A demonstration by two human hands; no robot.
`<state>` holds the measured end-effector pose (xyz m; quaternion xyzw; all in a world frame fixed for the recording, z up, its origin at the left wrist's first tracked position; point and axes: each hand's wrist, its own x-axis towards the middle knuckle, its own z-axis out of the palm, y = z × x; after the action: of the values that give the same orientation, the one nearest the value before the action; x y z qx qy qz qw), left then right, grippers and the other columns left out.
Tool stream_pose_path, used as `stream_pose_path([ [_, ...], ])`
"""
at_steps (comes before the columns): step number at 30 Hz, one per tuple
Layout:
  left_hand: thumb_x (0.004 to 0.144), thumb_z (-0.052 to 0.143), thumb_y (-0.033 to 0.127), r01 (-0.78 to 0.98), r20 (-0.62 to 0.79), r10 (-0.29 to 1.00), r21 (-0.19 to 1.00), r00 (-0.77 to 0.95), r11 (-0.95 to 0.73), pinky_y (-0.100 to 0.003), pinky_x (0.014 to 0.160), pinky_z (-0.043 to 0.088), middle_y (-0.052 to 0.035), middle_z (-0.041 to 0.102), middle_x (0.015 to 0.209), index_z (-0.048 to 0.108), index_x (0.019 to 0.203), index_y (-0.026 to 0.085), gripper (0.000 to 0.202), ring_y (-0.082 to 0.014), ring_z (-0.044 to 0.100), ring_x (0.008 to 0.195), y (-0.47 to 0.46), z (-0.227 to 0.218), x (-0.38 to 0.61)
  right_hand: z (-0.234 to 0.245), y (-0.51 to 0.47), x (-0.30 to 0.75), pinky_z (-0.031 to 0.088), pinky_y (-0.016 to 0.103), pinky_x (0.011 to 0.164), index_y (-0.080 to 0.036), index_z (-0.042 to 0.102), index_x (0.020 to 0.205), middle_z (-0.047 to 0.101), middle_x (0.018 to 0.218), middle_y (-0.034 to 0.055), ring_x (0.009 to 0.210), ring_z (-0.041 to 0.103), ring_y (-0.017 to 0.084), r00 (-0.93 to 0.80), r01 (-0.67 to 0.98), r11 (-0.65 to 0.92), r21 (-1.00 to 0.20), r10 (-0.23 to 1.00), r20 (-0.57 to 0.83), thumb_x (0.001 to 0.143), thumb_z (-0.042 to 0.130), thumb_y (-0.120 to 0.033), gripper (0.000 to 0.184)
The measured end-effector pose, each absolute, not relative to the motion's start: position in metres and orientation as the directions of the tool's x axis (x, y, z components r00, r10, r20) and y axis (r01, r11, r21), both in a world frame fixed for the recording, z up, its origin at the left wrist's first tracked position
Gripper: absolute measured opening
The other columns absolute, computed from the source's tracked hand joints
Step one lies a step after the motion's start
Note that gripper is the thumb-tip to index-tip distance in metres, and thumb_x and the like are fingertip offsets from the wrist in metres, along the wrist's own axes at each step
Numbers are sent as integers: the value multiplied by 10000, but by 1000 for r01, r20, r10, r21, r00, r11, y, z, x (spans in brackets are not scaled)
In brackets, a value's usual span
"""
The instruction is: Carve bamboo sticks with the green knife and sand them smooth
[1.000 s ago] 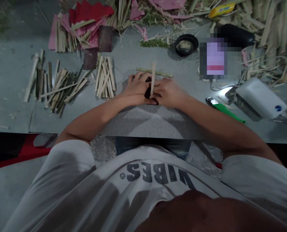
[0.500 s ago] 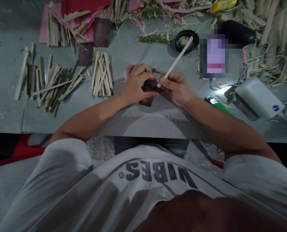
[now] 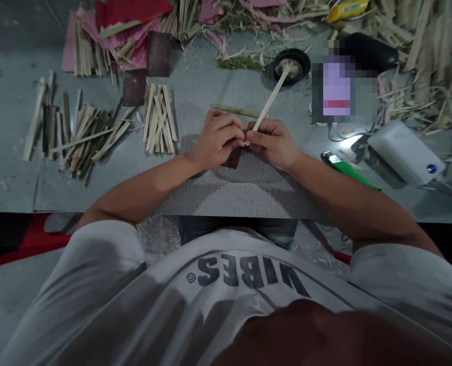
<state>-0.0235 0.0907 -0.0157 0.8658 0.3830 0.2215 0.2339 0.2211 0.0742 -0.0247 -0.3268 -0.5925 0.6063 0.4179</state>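
Observation:
My right hand (image 3: 273, 143) pinches the near end of a thin pale bamboo stick (image 3: 272, 97) that slants up and to the right toward a black bowl (image 3: 291, 65). My left hand (image 3: 215, 139) is closed on a small dark brown sheet of sandpaper (image 3: 233, 158), folded around the stick's lower end. Both hands meet over a grey textured mat (image 3: 241, 188) at the table's near edge. Another greenish bamboo strip (image 3: 238, 110) lies flat just beyond my fingers.
A neat pile of short bamboo sticks (image 3: 158, 119) and a looser heap (image 3: 77, 133) lie to the left. Red and pink paper (image 3: 127, 28) and dark sandpaper pieces (image 3: 158, 47) sit behind. On the right lie a green lighter (image 3: 346, 166) and a white device (image 3: 405, 152), with bamboo scraps (image 3: 420, 46) farther back.
The stick swung from upright to slanting right toward the bowl. My hands parted briefly, showing the sandpaper, then closed together again around the stick's lower end.

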Motion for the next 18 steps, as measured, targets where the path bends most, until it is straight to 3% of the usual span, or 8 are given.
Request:
stream_pose_path([
  [3, 1134, 99, 1079, 558, 228, 774, 577, 591, -596, -758, 1465, 436, -68, 901, 1462, 855, 1219, 423, 1005, -351, 781, 1370, 90, -12, -25, -25, 75, 222, 290, 336, 583, -270, 680, 824, 487, 710, -31, 632, 354, 155, -427, -127, 49, -991, 899, 99, 971, 1005, -1031, 840],
  [7, 1022, 309, 1221, 570, 234, 778, 565, 582, -597, -806, 1418, 457, -71, 932, 1358, 865, 1097, 451, 953, -375, 794, 1291, 89, -14, -23, -24, 72, 225, 302, 359, 603, -272, 742, 866, 544, 740, -1, 668, 394, 177, -435, -28, 75, -997, 897, 80, 998, 952, -1068, 833],
  [11, 1202, 295, 1016, 610, 230, 799, 541, 555, -579, -770, 1431, 483, -119, 935, 1440, 886, 1208, 373, 874, -395, 837, 1409, 85, -15, -24, -27, 72, 223, 326, 383, 584, -300, 679, 878, 540, 710, -11, 628, 410, 185, -373, 0, 125, -992, 921, 117, 975, 889, -1148, 879],
  [18, 1254, 159, 938, 635, 325, 770, 437, 549, -637, -788, 1453, 435, -108, 930, 1459, 872, 1312, 387, 902, -378, 839, 1409, 82, -14, -26, -31, 73, 219, 449, 455, 551, -365, 664, 1038, 683, 822, 19, 612, 544, 248, -278, -62, 65, -996, 957, 80, 907, 770, -1253, 904],
])
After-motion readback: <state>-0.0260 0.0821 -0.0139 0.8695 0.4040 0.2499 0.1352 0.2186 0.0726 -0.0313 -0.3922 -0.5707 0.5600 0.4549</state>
